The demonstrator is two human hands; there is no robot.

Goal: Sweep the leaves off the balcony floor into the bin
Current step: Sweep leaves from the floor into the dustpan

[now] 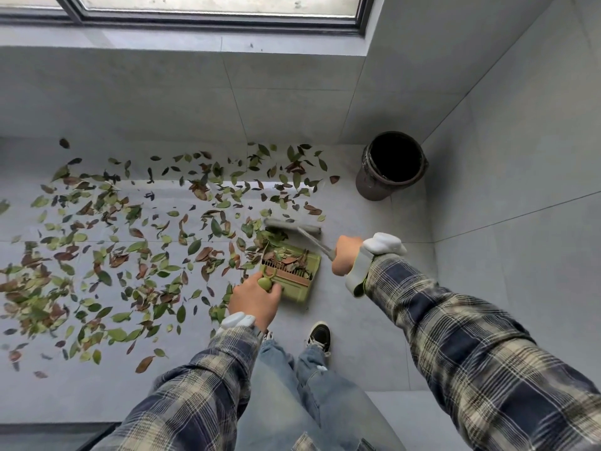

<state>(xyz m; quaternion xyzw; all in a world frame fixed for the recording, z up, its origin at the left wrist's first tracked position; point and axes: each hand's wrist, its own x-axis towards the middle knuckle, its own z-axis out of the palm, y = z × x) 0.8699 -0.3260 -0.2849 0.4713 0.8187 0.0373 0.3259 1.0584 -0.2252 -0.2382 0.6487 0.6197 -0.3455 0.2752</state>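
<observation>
The leaves (130, 249), green & brown, are lying spread over the left and middle of the grey floor (357, 320), up to the foot of the back wall (195, 99). A small part of them is already sitting inside the green dustpan (297, 288), piled behind its comb teeth. The dustpan is resting at the right edge of the spread w/ its mouth turned away from the person, prob. so that leaves are going in w/o lifting it. The grey head of the broom (283, 224) is lying just beyond that mouth, touching the pile there, I think for drawing leaves back into the pan.

The left hand (253, 299) is gripping the pan's handle, fingers curled round its green knob, to steady it. The right hand (346, 255) is wrapped tightly round the broom stick, low down, which is giving short, controlled strokes.

The bin (392, 166), dark & round, is standing open in the right corner, apart from the pan; its inside is black, so contents I cannot tell. Only loose leaves are lying between the two. One black shoe (320, 336) is standing just behind the pan. Most leaves are on the floor, so the job is looking early.
</observation>
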